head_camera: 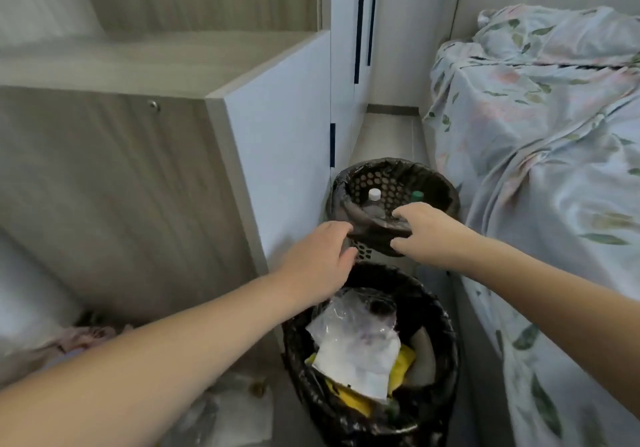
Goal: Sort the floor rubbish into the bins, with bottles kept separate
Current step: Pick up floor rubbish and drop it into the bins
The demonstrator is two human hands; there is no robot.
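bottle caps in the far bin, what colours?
One white cap, one green cap, both in the far bin; head view.

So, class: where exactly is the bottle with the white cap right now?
The white-capped bottle stands in the far bin, left of a green-capped bottle, just beyond the right hand gripping that bin's near rim.

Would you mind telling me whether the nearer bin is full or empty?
Nearly full: the nearer bin holds crumpled clear plastic and yellow wrappers piled up to about its rim.

Floor (388,135): two lined bins (433,183), scattered rubbish (235,408).
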